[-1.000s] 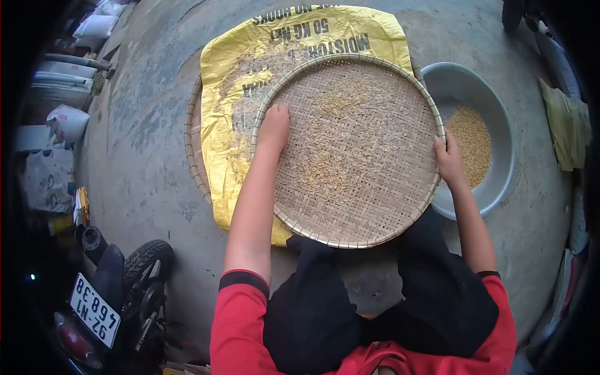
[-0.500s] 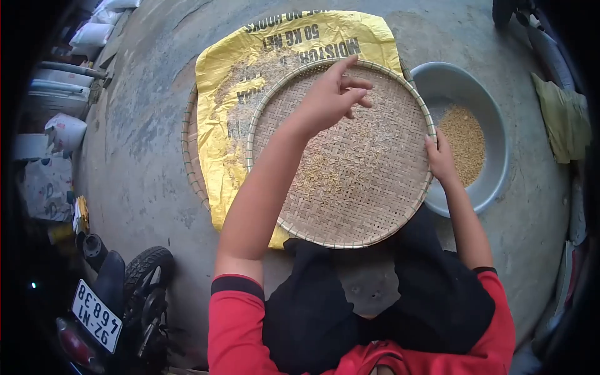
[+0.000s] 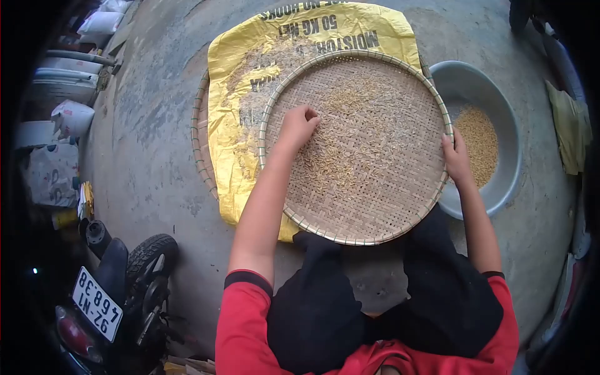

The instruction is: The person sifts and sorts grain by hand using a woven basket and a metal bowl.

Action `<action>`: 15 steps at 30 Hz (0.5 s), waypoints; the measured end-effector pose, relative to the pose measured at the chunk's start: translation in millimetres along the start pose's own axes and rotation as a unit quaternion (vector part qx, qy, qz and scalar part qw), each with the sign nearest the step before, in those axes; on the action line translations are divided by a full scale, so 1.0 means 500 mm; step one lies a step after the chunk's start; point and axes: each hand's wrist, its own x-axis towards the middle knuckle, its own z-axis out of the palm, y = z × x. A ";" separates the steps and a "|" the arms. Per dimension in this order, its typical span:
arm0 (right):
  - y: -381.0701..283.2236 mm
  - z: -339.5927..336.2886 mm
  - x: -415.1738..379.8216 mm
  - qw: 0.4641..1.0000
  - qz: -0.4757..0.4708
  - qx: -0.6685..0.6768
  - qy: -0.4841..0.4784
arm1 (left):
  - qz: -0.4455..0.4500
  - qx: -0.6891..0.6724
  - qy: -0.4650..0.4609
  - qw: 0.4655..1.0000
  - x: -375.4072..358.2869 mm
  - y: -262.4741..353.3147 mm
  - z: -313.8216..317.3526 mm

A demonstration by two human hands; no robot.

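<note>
A round woven bamboo winnowing tray (image 3: 394, 206) rests over my lap, with unhusked rice grains (image 3: 350, 150) strewn across its middle and far part. My right hand (image 3: 457, 157) grips the rim on the right side, thumb on top. Over the left part of the tray, my left hand (image 3: 300, 127) is closed with thumb and fingertips drawn together beside the grains. Whatever those fingers pinch is hidden or too small to see. Beneath the tray, a yellow printed sack (image 3: 394, 28) carries scattered chaff and grain on its left part.
A grey metal basin (image 3: 515, 144) holding a heap of grain (image 3: 480, 140) stands to the right. Under the sack, another woven tray's rim (image 3: 199, 134) shows. A motorbike (image 3: 119, 300) is at lower left. White bags (image 3: 101, 24) and a white bucket (image 3: 74, 119) line the left side.
My left hand has come down and left from above the tray's far middle, its spread fingers now closed. Grains there are uncovered. My right hand keeps its grip on the rim.
</note>
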 end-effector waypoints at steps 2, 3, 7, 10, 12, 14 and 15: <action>-0.005 0.001 -0.001 1.000 -0.004 -0.007 0.002 | -0.021 0.007 0.001 1.000 0.006 0.004 0.003; -0.009 0.000 -0.002 1.000 -0.005 -0.013 0.005 | -0.042 0.015 -0.001 0.999 0.008 0.008 0.004; -0.005 0.001 -0.001 1.000 -0.011 0.004 -0.002 | -0.062 0.073 -0.003 0.995 0.019 0.018 0.008; 0.000 0.001 0.000 1.000 -0.009 -0.017 0.018 | -0.036 0.130 0.000 0.991 0.016 0.032 0.009; -0.015 -0.004 -0.004 1.000 0.011 -0.014 -0.010 | -0.045 0.191 -0.015 0.980 0.014 0.043 0.012; -0.008 -0.004 -0.002 1.000 0.006 -0.018 -0.003 | -0.012 0.217 -0.003 0.976 0.012 0.034 0.023; -0.004 -0.002 -0.002 1.000 0.001 -0.022 0.002 | 0.019 0.242 0.009 0.970 0.009 0.032 0.026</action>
